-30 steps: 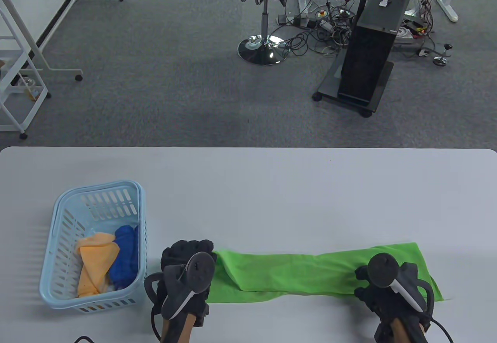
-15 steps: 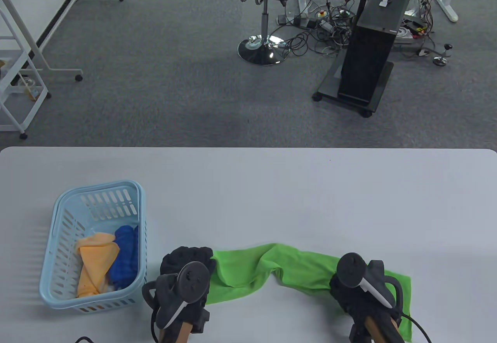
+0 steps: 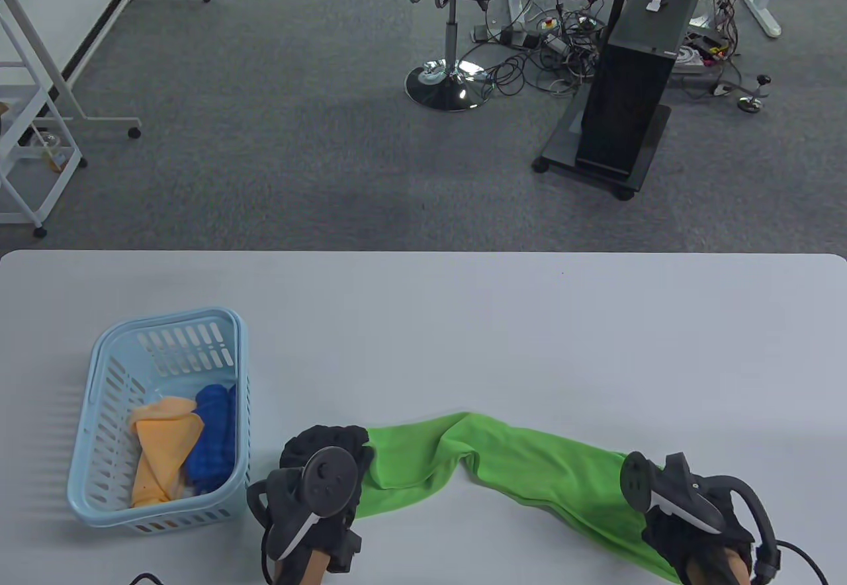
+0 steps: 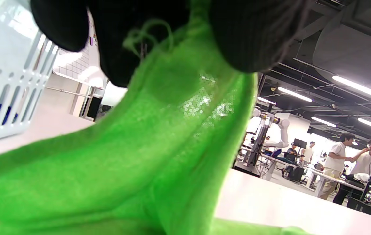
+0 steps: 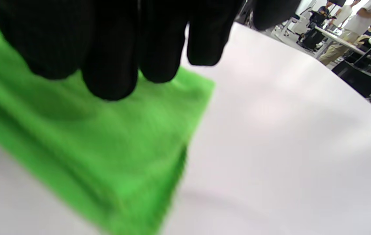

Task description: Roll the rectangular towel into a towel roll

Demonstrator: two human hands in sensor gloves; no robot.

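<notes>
Overhead, white table [image 3: 463, 320], grey carpet [image 3: 278, 135], both hands' fingers [image 5: 110, 65] clamped on green towel [image 3: 529, 472].

White table [image 3: 463, 320] bears green towel [image 3: 523, 466], blue basket [image 3: 106, 479].

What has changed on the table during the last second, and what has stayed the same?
The right hand drew its end of the green towel toward the table's near edge, so the flat strip now lies bent and angled. The left hand kept gripping the other end in place. The basket and its cloths did not move.
</notes>
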